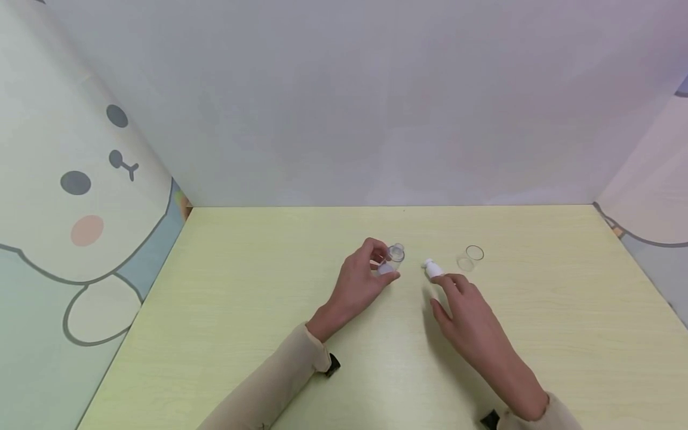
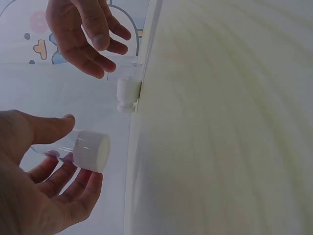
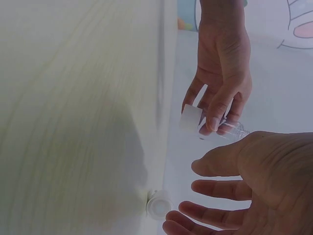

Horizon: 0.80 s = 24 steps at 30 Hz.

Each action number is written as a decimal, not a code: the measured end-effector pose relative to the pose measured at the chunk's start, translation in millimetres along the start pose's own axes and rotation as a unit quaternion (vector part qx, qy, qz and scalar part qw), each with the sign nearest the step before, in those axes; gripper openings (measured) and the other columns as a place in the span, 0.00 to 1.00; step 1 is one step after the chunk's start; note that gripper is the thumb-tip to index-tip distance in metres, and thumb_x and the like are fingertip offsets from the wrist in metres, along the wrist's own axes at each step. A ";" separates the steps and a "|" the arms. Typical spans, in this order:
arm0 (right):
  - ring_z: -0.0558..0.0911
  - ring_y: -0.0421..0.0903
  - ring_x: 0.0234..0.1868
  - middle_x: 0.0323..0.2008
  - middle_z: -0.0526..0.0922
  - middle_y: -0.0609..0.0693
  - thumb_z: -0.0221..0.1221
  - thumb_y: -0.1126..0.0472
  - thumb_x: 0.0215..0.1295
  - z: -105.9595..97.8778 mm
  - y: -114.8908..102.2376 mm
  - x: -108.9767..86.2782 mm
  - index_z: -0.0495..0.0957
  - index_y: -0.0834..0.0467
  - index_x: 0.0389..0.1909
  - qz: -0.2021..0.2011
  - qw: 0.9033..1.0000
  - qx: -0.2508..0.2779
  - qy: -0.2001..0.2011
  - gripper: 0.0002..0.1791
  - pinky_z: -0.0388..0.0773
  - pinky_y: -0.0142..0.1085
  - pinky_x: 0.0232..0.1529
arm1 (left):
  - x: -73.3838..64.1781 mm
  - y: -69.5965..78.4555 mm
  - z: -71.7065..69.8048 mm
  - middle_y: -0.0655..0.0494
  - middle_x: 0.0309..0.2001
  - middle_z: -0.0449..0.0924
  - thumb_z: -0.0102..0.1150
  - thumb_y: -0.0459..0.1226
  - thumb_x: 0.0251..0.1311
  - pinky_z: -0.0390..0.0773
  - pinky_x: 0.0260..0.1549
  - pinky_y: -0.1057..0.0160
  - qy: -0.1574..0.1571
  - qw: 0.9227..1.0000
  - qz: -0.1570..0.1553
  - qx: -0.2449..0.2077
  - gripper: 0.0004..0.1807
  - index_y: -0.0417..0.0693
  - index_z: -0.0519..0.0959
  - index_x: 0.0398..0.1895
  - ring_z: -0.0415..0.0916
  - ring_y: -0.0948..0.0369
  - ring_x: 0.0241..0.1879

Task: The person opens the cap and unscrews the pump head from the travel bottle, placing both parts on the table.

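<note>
My left hand (image 1: 356,279) grips a small clear bottle (image 1: 396,255) between thumb and fingers. At the bottle's lower end is a wide white part (image 2: 93,151), which also shows in the right wrist view. A small white pump head (image 1: 433,269) is on the table to the right, its narrow end pointing away from me. My right hand (image 1: 469,316) hovers by it with loosely bent fingers, the fingertips overlapping its near end in the head view. From the left wrist, that hand (image 2: 85,39) appears above the pump head (image 2: 128,91), holding nothing.
Beyond the right hand stands a clear round cap (image 1: 466,263), seen mostly by its rims. The pale wood table (image 1: 242,298) meets a plain wall (image 1: 344,119) at the back. Side panels carry cartoon drawings (image 1: 91,197).
</note>
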State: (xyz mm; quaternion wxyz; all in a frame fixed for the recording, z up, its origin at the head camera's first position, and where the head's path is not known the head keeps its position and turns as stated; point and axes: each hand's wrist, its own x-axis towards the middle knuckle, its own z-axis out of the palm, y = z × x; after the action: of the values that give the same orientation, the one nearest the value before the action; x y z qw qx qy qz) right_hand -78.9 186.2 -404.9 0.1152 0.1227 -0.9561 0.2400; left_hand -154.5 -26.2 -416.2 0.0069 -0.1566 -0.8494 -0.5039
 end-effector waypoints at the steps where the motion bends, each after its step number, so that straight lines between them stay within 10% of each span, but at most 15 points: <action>1: 0.83 0.62 0.49 0.53 0.82 0.63 0.67 0.68 0.65 0.1 -0.1 -0.3 0.78 0.63 0.57 0.001 1.000 0.000 0.000 0.20 0.83 0.55 0.44 | 0.2 -0.4 0.1 0.55 0.49 0.83 0.75 0.37 0.60 0.84 0.51 0.64 0.000 1.000 -0.001 0.000 0.22 0.49 0.74 0.53 0.81 0.59 0.50; 24: 0.83 0.62 0.49 0.54 0.82 0.61 0.67 0.68 0.65 -2.6 -1.6 -2.5 0.80 0.61 0.56 0.007 1.000 -0.009 -0.006 0.19 0.83 0.53 0.41 | 1.9 -2.3 0.6 0.47 0.54 0.84 0.72 0.31 0.61 0.84 0.55 0.56 -0.031 0.998 -0.057 0.019 0.23 0.42 0.73 0.56 0.83 0.54 0.54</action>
State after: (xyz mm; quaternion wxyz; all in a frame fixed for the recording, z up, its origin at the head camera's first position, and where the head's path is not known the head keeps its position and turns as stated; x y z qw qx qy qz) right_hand -75.6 186.5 -402.7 0.1083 0.1161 -0.9598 0.2315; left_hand -156.9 -26.3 -418.1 -0.0449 -0.1230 -0.8661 -0.4824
